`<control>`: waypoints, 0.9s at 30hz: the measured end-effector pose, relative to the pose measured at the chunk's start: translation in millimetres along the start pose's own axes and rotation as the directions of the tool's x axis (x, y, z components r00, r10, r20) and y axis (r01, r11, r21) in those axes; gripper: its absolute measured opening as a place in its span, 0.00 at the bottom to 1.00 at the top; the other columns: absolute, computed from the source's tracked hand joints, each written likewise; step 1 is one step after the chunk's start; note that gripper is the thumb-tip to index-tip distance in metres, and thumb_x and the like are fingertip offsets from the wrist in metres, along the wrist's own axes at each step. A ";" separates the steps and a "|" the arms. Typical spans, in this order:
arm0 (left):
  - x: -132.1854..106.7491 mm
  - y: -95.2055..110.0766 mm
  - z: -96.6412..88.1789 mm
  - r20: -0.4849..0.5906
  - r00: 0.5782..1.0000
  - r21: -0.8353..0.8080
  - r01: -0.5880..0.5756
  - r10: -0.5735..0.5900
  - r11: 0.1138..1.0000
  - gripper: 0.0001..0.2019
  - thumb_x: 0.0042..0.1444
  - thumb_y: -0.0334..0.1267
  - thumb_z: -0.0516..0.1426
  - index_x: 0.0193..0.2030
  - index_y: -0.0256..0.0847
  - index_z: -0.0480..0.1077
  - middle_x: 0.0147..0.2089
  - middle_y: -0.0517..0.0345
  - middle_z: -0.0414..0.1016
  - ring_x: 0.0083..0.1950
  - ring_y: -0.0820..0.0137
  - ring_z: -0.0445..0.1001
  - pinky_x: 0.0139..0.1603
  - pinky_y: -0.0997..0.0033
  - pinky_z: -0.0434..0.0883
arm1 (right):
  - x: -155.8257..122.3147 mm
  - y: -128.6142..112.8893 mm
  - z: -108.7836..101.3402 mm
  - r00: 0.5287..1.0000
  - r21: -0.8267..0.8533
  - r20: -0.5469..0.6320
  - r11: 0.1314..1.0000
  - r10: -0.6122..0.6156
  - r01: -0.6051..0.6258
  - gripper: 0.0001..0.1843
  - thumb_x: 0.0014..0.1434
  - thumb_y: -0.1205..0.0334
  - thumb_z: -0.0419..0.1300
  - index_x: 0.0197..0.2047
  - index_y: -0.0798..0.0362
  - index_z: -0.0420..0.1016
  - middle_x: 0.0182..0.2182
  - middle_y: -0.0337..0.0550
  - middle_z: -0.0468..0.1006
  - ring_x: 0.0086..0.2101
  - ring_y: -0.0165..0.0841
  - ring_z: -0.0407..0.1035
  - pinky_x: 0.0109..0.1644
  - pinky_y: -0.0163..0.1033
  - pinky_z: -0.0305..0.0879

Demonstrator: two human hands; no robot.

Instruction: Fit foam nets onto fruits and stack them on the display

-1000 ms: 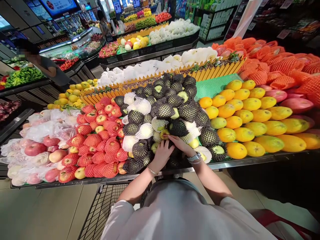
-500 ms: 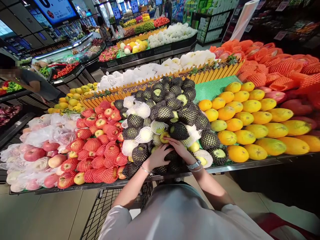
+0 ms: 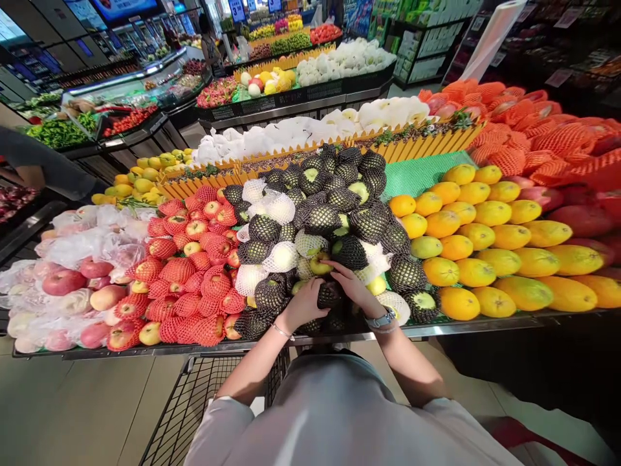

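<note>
A dark fruit in a black foam net (image 3: pixel 330 294) sits between my two hands, low at the front of the pile. My left hand (image 3: pixel 305 307) curls around its left side. On the other side, my right hand (image 3: pixel 350 287) bends over it, with fingertips beside a yellow-green apple (image 3: pixel 320 263). Just behind the right fingers lies another black-netted fruit (image 3: pixel 349 252). White-netted fruit (image 3: pixel 281 257) rests to the left of the hands, and a yellow-green fruit (image 3: pixel 377 285) to the right. My palms and the undersides of my fingers are hidden.
Red-netted apples (image 3: pixel 187 278) fill the left of the stand, with bagged fruit (image 3: pixel 68 281) beyond. Yellow papayas (image 3: pixel 485 265) lie in rows at right. A low orange fence (image 3: pixel 407 150) runs behind. A wire cart (image 3: pixel 194 395) stands below left; a person's arm (image 3: pixel 48 168) shows far left.
The view has tilted and shifted slightly. My hands have drawn a little apart, and more of the black-netted fruit shows between them. The person at left has moved partly out of view.
</note>
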State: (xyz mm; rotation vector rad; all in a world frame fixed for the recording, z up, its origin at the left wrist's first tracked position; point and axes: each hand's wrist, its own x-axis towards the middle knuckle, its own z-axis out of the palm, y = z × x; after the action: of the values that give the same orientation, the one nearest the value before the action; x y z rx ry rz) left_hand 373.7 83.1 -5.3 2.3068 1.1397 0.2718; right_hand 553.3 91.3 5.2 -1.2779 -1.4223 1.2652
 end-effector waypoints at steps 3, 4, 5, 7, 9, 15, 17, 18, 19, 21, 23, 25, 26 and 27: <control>1.8 9.6 3.7 -0.039 0.998 0.123 0.046 -0.042 0.991 0.31 0.50 0.39 0.63 0.58 0.35 0.57 0.57 0.41 0.66 0.59 0.52 0.67 0.59 0.52 0.67 | -0.6 0.0 1.8 1.000 0.018 -0.019 1.000 -0.011 0.011 0.23 0.60 0.57 0.51 0.57 0.48 0.72 0.59 0.41 0.70 0.61 0.38 0.61 0.69 0.49 0.51; 3.4 12.8 5.6 -0.055 0.996 0.167 0.075 -0.067 0.983 0.30 0.50 0.40 0.63 0.57 0.34 0.57 0.56 0.41 0.67 0.58 0.52 0.67 0.58 0.52 0.67 | -0.7 0.1 2.8 1.000 0.022 -0.027 1.000 -0.015 0.015 0.23 0.60 0.57 0.52 0.57 0.48 0.72 0.59 0.41 0.70 0.60 0.38 0.62 0.69 0.49 0.51; 5.6 15.5 7.7 -0.067 0.993 0.209 0.105 -0.093 0.972 0.30 0.50 0.41 0.63 0.56 0.33 0.58 0.54 0.41 0.67 0.57 0.52 0.68 0.57 0.52 0.67 | -0.9 0.5 3.9 0.999 0.024 -0.037 1.000 -0.018 0.018 0.23 0.60 0.56 0.52 0.57 0.48 0.72 0.59 0.41 0.71 0.60 0.38 0.62 0.69 0.49 0.51; 12.1 18.5 12.4 -0.069 0.989 0.279 0.147 -0.133 0.949 0.28 0.49 0.41 0.63 0.54 0.32 0.60 0.53 0.40 0.68 0.55 0.51 0.69 0.54 0.52 0.68 | -1.1 2.2 5.5 0.998 0.029 -0.060 0.999 -0.019 0.021 0.22 0.60 0.55 0.52 0.56 0.48 0.74 0.58 0.41 0.72 0.60 0.38 0.63 0.69 0.49 0.52; 20.6 17.7 16.6 -0.039 0.991 0.328 0.135 -0.130 0.935 0.27 0.49 0.41 0.64 0.52 0.32 0.61 0.53 0.39 0.69 0.54 0.51 0.70 0.51 0.53 0.70 | -1.2 5.4 5.8 0.997 0.036 -0.079 0.999 -0.022 0.025 0.22 0.60 0.53 0.52 0.54 0.49 0.75 0.57 0.42 0.73 0.58 0.39 0.65 0.68 0.50 0.54; 41.1 5.8 22.2 -0.004 0.998 0.367 0.059 -0.062 0.928 0.27 0.47 0.43 0.66 0.52 0.35 0.64 0.49 0.44 0.72 0.50 0.53 0.72 0.50 0.54 0.69 | -0.1 14.5 -0.3 0.990 0.017 -0.142 1.000 -0.017 0.019 0.23 0.59 0.48 0.53 0.50 0.49 0.78 0.52 0.44 0.77 0.54 0.41 0.68 0.66 0.52 0.56; 42.5 3.5 23.3 -0.018 0.999 0.375 0.052 -0.049 0.926 0.29 0.47 0.44 0.66 0.54 0.36 0.64 0.49 0.43 0.72 0.52 0.51 0.70 0.52 0.52 0.68 | -0.9 13.9 0.1 0.988 0.036 -0.151 0.999 -0.008 0.013 0.24 0.58 0.47 0.54 0.51 0.49 0.77 0.53 0.45 0.77 0.55 0.41 0.68 0.66 0.52 0.56; 42.0 3.3 24.1 -0.026 0.999 0.377 0.051 -0.044 0.925 0.30 0.47 0.44 0.66 0.55 0.36 0.63 0.50 0.43 0.72 0.54 0.51 0.69 0.54 0.51 0.67 | -2.2 12.5 0.9 0.987 0.053 -0.158 0.999 0.001 0.008 0.25 0.58 0.46 0.54 0.52 0.50 0.76 0.54 0.45 0.76 0.56 0.41 0.67 0.67 0.51 0.55; 40.6 4.0 24.8 -0.035 0.999 0.381 0.051 -0.041 0.923 0.31 0.48 0.44 0.65 0.56 0.36 0.62 0.51 0.42 0.71 0.55 0.50 0.69 0.55 0.50 0.66 | -4.2 10.5 2.0 0.987 0.070 -0.162 0.998 0.011 0.000 0.26 0.57 0.46 0.55 0.54 0.50 0.75 0.55 0.45 0.74 0.57 0.41 0.66 0.67 0.51 0.55; 35.2 8.5 26.0 -0.052 0.998 0.397 0.052 -0.034 0.916 0.31 0.51 0.46 0.63 0.59 0.35 0.61 0.53 0.39 0.70 0.56 0.50 0.68 0.55 0.49 0.65 | -10.2 5.2 4.2 0.987 0.099 -0.159 0.995 0.034 -0.018 0.27 0.57 0.48 0.56 0.57 0.50 0.72 0.59 0.44 0.71 0.60 0.39 0.62 0.68 0.49 0.53; 26.1 17.4 26.0 -0.087 0.995 0.427 0.074 -0.041 0.901 0.31 0.55 0.49 0.60 0.60 0.33 0.60 0.56 0.34 0.69 0.57 0.48 0.68 0.54 0.48 0.66 | -18.0 -1.0 6.0 0.990 0.134 -0.133 0.990 0.057 -0.039 0.27 0.58 0.51 0.56 0.60 0.49 0.68 0.61 0.42 0.67 0.62 0.37 0.59 0.70 0.47 0.50; 14.6 28.2 23.7 -0.151 0.987 0.453 0.116 -0.052 0.884 0.32 0.57 0.53 0.57 0.60 0.32 0.60 0.59 0.29 0.66 0.59 0.45 0.67 0.54 0.46 0.65 | -26.5 -6.9 8.0 0.993 0.178 -0.080 0.982 0.082 -0.066 0.28 0.60 0.52 0.55 0.62 0.48 0.66 0.64 0.41 0.64 0.64 0.36 0.56 0.71 0.47 0.48; 8.7 33.0 21.5 -0.184 0.982 0.453 0.131 -0.052 0.882 0.31 0.58 0.54 0.55 0.60 0.32 0.61 0.61 0.29 0.64 0.59 0.44 0.66 0.55 0.45 0.65 | -30.6 -9.4 9.4 0.995 0.192 -0.052 0.978 0.091 -0.079 0.28 0.60 0.52 0.55 0.63 0.47 0.65 0.65 0.41 0.62 0.65 0.35 0.54 0.71 0.47 0.47; 3.2 36.8 18.8 -0.212 0.976 0.446 0.138 -0.046 0.884 0.30 0.59 0.54 0.53 0.60 0.33 0.61 0.62 0.31 0.64 0.60 0.45 0.66 0.56 0.45 0.65 | -34.8 -11.8 11.1 0.995 0.194 -0.023 0.977 0.094 -0.087 0.29 0.60 0.51 0.55 0.63 0.47 0.64 0.65 0.40 0.61 0.65 0.35 0.53 0.71 0.48 0.46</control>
State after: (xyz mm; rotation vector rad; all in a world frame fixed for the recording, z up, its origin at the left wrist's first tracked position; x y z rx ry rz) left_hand 407.9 60.2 -0.7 2.6671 1.5476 0.2124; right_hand 545.6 55.6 16.7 -1.2359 -1.1985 1.4015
